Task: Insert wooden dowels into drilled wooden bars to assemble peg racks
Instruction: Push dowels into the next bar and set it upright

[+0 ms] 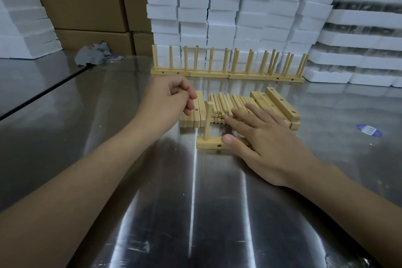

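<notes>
A drilled wooden bar [208, 144] lies on the steel table with one dowel [207, 121] standing upright in its left hole. My right hand [261, 137] lies over the bar's right part, fingers straight and reaching onto the pile of loose dowels [226, 104]; its thumb touches the bar's front. My left hand [171, 98] hovers left of the dowel, fingers loosely curled, holding nothing I can see. Stacks of drilled bars lie at the left [195, 113] and right [280, 104] of the pile.
Several finished peg racks [228, 65] stand in a row at the back. Behind them rise stacked white foam blocks [217, 6] and cardboard boxes [87, 6]. A crumpled grey cloth [93, 54] lies back left; a blue sticker [369, 130] lies at right.
</notes>
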Demonstrator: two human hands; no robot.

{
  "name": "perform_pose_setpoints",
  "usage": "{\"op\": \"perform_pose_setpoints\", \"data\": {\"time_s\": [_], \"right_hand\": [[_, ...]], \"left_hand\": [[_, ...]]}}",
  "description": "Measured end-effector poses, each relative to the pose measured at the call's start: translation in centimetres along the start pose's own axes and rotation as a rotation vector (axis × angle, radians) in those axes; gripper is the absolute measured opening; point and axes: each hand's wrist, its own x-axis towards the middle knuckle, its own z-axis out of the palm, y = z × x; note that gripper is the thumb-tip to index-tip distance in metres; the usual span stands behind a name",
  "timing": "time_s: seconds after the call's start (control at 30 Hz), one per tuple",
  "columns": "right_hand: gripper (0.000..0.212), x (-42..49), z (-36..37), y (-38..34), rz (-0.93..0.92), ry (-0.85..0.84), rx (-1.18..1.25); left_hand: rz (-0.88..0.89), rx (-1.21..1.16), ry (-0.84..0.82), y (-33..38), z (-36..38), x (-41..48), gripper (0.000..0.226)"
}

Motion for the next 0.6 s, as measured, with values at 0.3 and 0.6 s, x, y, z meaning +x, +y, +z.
{"op": "perform_pose_setpoints", "data": {"time_s": [0.3, 0.6], "right_hand": [[0.066, -0.5, -1.7, -0.3, -0.001, 0.373, 0.106], [0.01, -0.1, -3.4, 2.4, 0.145, 0.73, 1.113]], "left_hand": [[0.007, 0.022, -0.03, -0.4, 0.1, -0.1, 0.038], [0.057, -0.195, -0.227, 1.3, -0.1, -0.2, 0.035]]}}
